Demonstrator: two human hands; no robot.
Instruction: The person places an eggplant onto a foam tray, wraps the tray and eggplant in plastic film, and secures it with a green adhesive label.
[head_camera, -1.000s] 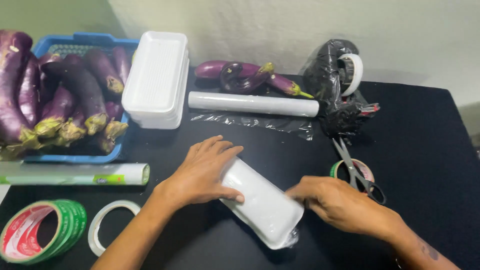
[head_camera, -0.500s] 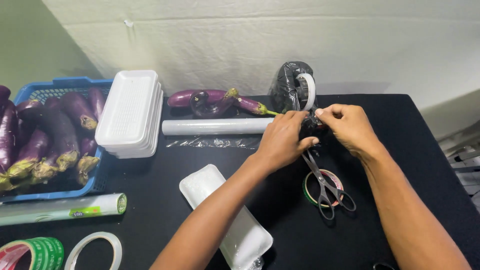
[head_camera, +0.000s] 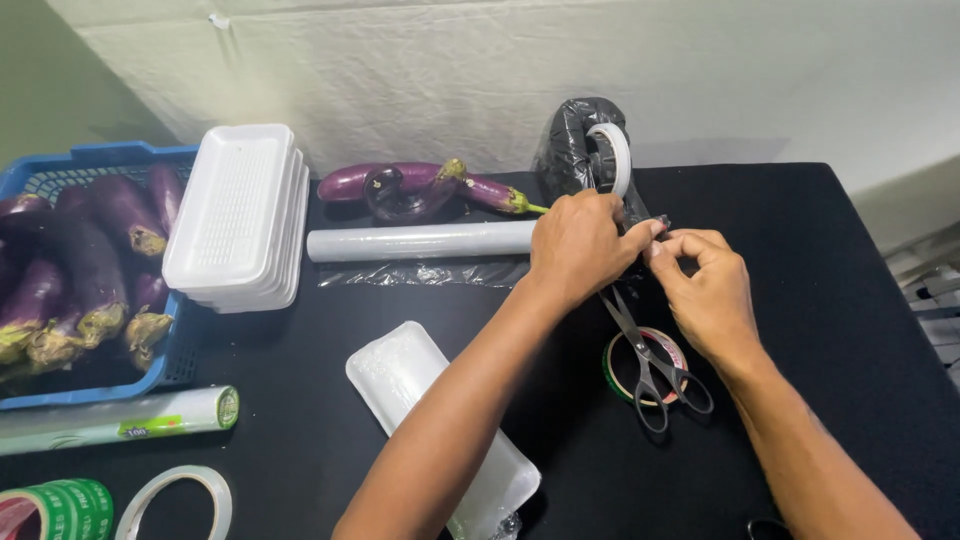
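Both hands pinch at the tape dispenser (head_camera: 598, 150), a black-wrapped lump bearing a white tape roll: left hand (head_camera: 580, 245) grips its base, right hand (head_camera: 705, 290) pinches beside it. Below the dispenser lie scissors (head_camera: 645, 350) on a green tape ring (head_camera: 615, 365); left of it, a film roll (head_camera: 420, 241) and eggplants (head_camera: 415, 185).

Purple eggplants (head_camera: 420, 186), blue basket (head_camera: 120, 160), white foam trays (head_camera: 235, 215), black table (head_camera: 820, 260), green tape roll (head_camera: 60, 505).
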